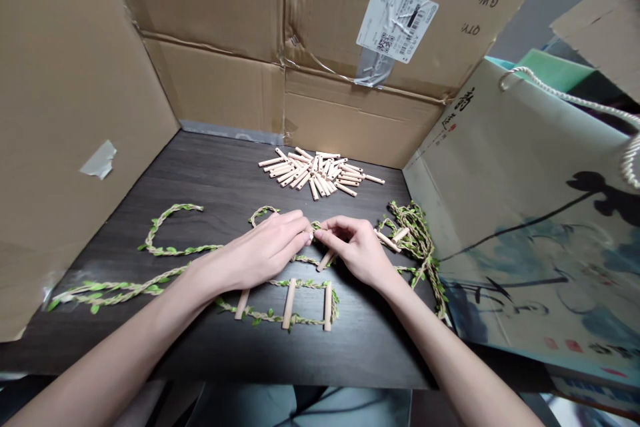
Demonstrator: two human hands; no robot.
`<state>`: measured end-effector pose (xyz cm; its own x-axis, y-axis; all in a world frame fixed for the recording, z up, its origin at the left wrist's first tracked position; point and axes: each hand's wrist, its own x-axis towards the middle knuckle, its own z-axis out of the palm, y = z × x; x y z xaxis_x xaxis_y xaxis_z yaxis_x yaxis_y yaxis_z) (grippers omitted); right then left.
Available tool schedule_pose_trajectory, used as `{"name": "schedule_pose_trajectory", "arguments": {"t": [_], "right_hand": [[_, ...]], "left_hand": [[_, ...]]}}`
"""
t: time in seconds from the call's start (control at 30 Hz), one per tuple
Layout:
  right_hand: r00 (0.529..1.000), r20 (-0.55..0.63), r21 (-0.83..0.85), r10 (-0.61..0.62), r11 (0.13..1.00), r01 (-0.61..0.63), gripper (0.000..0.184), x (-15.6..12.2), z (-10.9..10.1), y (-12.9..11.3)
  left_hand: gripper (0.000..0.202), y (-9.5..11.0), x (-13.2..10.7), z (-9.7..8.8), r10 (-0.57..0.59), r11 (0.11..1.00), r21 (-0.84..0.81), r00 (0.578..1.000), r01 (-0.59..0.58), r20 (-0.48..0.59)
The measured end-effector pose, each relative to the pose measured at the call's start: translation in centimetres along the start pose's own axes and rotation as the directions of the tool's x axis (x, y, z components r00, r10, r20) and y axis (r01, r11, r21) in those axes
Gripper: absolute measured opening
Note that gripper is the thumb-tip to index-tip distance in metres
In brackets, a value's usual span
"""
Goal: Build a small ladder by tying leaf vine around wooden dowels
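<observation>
Evidently, the step in hand is fine work with tan twisted cord dressed in small green leaves [185, 251], which runs across the dark wood-grain tabletop [200, 160] beneath both hands. The left hand [273, 245] and right hand [357, 248] meet at their fingertips, each with thumb and fingers drawn nearly together; they seem to pinch a small bit of the work, but whether cord or rod end I cannot tell. A pale, round wooden rod [325, 261] slants just beside the right fingers. Nearer the body, three similar wooden rods [289, 305] cross two cord strands like rungs; loose, drilled wooden rods [320, 175] lie heaped beyond the hands. The next move probably calls for one hand steadying the piece while the other draws the cord snug.
</observation>
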<state>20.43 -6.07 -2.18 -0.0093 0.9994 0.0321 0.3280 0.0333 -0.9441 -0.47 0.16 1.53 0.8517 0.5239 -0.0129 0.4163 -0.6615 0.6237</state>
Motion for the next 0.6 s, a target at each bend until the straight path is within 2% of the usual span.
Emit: {"name": "schedule_pose_trajectory", "arguments": {"t": [0.23,0.6], "right_hand": [[1.000,0.000,0.020,-0.002,1.000,0.002,0.029,0.0,-0.1,-0.2],[0.998,-0.035,-0.039,-0.046,0.998,0.044,0.027,-0.1,0.2,-0.1]], "left_hand": [[0.035,-0.8,0.4,0.5,0.011,0.997,0.081,0.998,-0.006,-0.056],[0.030,-0.8,0.7,1.6,-0.031,0.995,0.082,0.955,0.057,-0.294]]}}
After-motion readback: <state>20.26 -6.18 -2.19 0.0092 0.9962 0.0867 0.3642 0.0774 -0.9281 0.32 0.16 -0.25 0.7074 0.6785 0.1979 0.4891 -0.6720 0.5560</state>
